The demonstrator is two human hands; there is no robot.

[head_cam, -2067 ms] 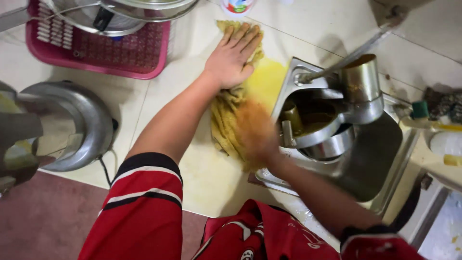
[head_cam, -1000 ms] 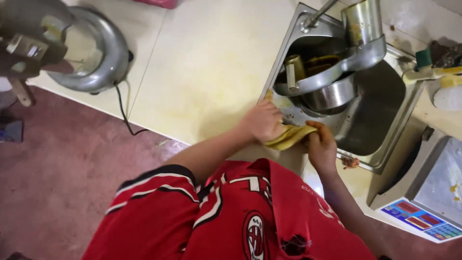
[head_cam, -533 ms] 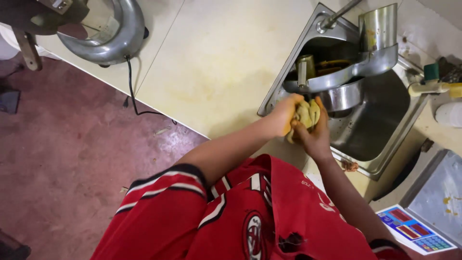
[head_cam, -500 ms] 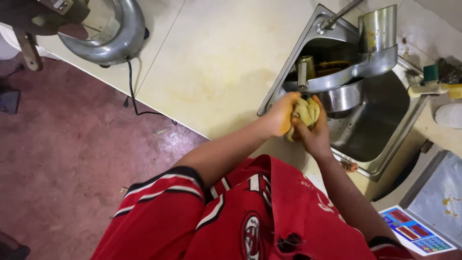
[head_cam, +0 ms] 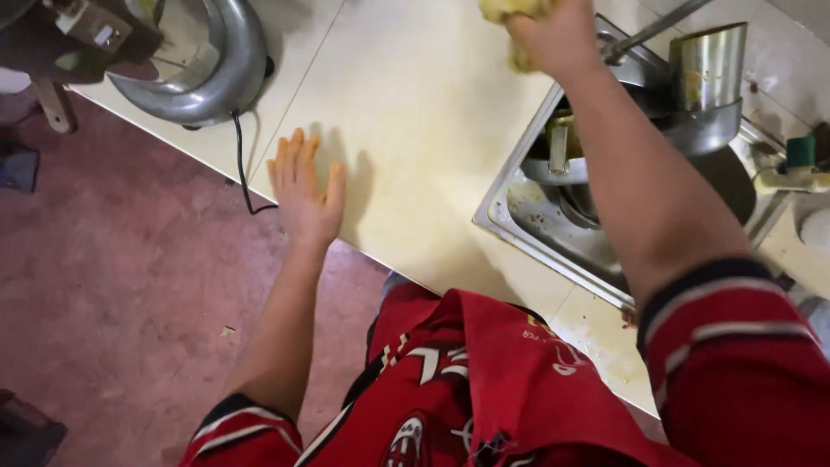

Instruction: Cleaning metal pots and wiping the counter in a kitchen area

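Yellow cloth (head_cam: 517, 10) cut off in right hand (head_cam: 558, 39).

A pale cream counter (head_cam: 424, 130) holds a steel sink (head_cam: 553, 238) above a worn reddish floor (head_cam: 112, 311)

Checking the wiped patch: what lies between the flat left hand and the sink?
Only bare cream counter lies between the left hand and the sink, in the head view.

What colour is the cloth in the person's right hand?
Yellow. The cloth is bunched in the right hand above the counter, seen in the head view.
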